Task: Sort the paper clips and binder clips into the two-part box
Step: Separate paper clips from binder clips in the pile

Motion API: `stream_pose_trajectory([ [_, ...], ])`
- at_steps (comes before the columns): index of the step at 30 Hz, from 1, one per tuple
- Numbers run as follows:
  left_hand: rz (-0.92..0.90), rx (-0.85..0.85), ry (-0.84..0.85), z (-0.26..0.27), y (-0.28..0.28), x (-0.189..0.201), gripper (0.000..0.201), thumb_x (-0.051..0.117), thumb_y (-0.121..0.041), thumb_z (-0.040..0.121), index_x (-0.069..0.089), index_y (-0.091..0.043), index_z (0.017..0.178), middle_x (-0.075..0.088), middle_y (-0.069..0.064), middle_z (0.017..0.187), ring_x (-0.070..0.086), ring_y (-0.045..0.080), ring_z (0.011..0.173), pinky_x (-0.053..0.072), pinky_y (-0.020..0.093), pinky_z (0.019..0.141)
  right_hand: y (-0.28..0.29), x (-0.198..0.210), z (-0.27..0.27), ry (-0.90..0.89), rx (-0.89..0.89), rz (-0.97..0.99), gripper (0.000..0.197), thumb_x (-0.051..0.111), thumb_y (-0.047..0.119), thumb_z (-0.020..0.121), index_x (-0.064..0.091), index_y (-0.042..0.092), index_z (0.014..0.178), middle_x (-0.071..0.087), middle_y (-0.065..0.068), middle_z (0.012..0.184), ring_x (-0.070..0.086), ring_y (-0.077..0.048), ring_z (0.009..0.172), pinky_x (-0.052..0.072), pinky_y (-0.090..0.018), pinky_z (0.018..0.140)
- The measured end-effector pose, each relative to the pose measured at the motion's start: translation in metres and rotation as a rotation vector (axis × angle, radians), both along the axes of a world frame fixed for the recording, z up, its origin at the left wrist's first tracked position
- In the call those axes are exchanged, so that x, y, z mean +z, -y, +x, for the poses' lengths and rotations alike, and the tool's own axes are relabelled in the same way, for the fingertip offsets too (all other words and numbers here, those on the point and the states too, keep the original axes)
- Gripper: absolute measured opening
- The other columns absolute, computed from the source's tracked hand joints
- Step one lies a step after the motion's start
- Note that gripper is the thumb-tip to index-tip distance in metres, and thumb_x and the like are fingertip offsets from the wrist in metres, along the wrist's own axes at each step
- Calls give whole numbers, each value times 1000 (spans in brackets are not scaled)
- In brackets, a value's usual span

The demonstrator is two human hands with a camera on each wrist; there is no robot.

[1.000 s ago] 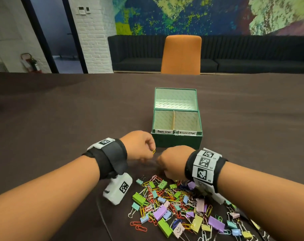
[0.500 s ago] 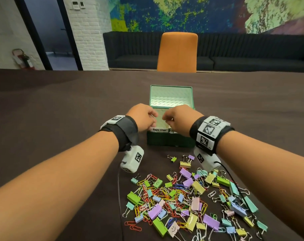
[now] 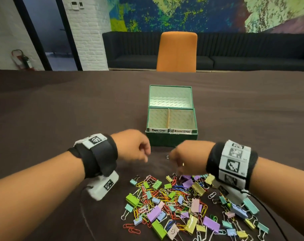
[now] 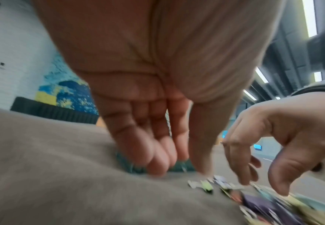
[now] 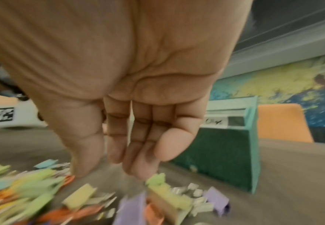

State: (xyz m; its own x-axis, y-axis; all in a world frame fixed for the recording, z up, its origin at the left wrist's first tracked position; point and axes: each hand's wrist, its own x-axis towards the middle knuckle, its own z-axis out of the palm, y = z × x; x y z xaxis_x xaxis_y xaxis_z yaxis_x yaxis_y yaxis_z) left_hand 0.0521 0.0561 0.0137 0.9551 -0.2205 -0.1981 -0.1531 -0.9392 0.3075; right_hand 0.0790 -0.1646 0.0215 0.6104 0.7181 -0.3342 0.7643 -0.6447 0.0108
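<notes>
The green two-part box (image 3: 171,139) stands lid-open on the table, its front labels reading paper clips on the left and binder clips on the right. Just in front of it hover both hands, blurred. My left hand (image 3: 145,156) is in the left wrist view (image 4: 178,164) with fingers straight and nothing held. My right hand (image 3: 175,159) hangs over the far edge of the mixed pile of coloured clips (image 3: 182,206); the right wrist view shows its fingers (image 5: 138,152) relaxed and bare above the pile (image 5: 80,197).
The brown table (image 3: 61,110) stretches wide on both sides of the box. An orange chair (image 3: 177,51) and a dark sofa (image 3: 243,56) stand beyond its far edge. A black cable (image 3: 276,221) runs along the pile's right side.
Both hands rose to the box half a second ago, then dropped back toward the pile. The yellow paper clip pinched in my left hand a second ago is gone from it.
</notes>
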Motion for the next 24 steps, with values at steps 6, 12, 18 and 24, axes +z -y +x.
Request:
stream_pose_trajectory([
  [6, 160, -121, -170, -42, 11, -34, 52, 79, -54, 71, 60, -34, 115, 57, -13, 95, 58, 9, 86, 48, 28, 74, 4, -28, -24, -115, 40, -6, 35, 66, 50, 84, 57, 31, 112, 57, 6, 111, 58, -19, 98, 51, -35, 81],
  [12, 45, -8, -174, -47, 3, -42, 31, 79, -42, 78, 64, -26, 99, 64, -11, 81, 59, 6, 70, 47, 26, 68, 9, -28, -18, -118, -3, 32, 23, 66, 25, 88, 60, 30, 109, 65, 7, 101, 57, -16, 88, 44, -27, 72],
  [18, -73, 38, -142, -45, -14, -33, 22, 82, -34, 76, 66, -21, 85, 62, -9, 72, 55, 7, 63, 46, 26, 65, 10, -19, -15, 12, 51, -25, 11, 53, 18, 91, 57, 27, 87, 55, 8, 83, 51, -18, 77, 34, -24, 61],
  [24, -306, 165, -267, -45, -18, -26, 31, 88, -34, 70, 62, -18, 74, 62, 5, 65, 55, 14, 55, 44, 22, 46, 4, -11, -14, -2, 11, -89, 18, 51, 22, 91, 68, 21, 96, 67, 2, 89, 57, -20, 81, 40, -23, 65],
])
